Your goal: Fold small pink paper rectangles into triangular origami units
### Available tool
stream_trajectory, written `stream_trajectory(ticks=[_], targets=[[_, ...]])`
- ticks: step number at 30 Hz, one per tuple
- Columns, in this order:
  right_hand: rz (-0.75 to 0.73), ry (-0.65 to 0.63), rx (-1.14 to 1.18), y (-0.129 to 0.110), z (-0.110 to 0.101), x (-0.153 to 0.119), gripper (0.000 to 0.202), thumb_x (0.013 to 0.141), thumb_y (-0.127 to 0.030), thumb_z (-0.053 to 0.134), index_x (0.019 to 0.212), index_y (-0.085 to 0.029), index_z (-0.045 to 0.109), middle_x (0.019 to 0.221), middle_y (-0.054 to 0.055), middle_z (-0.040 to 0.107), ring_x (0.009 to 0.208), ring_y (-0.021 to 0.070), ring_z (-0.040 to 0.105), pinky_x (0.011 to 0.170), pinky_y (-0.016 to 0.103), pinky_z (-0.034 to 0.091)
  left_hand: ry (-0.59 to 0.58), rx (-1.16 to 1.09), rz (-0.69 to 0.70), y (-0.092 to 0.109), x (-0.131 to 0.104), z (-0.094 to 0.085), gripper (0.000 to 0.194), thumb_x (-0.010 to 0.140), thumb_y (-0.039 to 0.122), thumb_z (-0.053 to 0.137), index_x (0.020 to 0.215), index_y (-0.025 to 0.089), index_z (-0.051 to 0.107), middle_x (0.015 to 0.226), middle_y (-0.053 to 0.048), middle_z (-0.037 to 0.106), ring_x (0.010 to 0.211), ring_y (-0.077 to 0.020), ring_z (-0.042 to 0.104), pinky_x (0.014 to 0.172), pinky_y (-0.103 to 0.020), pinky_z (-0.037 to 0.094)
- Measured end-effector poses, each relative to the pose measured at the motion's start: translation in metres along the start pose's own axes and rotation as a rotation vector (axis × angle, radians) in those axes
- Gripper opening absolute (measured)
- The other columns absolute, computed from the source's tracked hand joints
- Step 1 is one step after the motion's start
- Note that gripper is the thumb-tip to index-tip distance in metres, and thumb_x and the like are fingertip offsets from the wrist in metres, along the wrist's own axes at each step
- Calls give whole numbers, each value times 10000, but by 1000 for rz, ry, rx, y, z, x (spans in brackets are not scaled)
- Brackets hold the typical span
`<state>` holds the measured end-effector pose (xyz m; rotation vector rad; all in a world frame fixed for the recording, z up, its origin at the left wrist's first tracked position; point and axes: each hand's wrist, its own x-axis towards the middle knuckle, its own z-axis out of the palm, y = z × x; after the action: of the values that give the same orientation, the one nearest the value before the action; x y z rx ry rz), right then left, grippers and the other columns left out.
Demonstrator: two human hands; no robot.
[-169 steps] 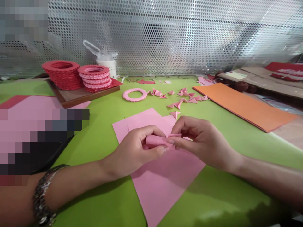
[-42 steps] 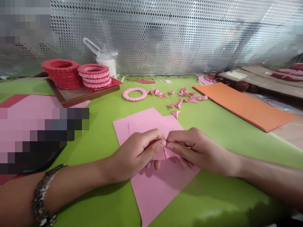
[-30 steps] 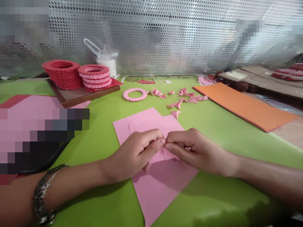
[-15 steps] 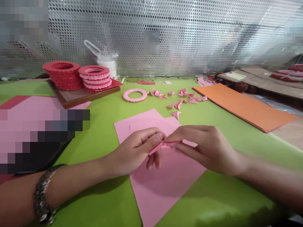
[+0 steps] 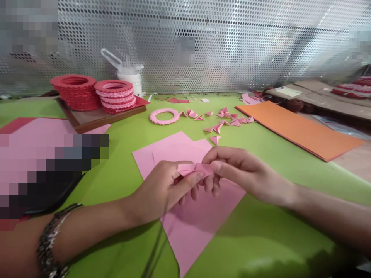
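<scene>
Pink ring [image 5: 164, 116] beyond folded triangles [image 5: 216, 127]

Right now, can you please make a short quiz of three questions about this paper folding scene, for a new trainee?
1. True or false: both hands pinch the small folded pink piece.
2. What lies flat under the hands? A) a pink sheet B) an orange sheet C) a wooden board
3. What shape is the pink paper object nearest the loose folded triangles?

Key:
1. True: the left hand and the right hand both grip it, above the table.
2. A: the pink sheet on the green table.
3. A ring.
</scene>
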<state>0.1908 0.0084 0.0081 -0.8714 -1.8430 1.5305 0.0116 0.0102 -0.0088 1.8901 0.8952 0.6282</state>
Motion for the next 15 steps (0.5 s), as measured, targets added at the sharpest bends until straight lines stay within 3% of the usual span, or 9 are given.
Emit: stream_trajectory(ticks=[5, 15], targets=[[62, -1, 256, 6, -7, 5, 231, 855, -296, 471, 729, -107, 517, 643, 25, 623, 566, 68, 588, 565, 192, 486, -28, -38, -136, 4, -2, -2, 314, 867, 324, 384, 658, 143, 534, 473, 30, 519, 355, -64, 469, 348, -145, 355], [134, -73, 521, 13, -9, 9, 166, 792, -254, 578, 742, -101, 538, 655, 17, 669, 544, 35, 612, 538, 114, 486, 0, -116, -77, 0, -3, -1, 276, 861, 288, 401, 677, 141, 545, 507, 32, 546, 344, -47, 474, 324, -121, 347]])
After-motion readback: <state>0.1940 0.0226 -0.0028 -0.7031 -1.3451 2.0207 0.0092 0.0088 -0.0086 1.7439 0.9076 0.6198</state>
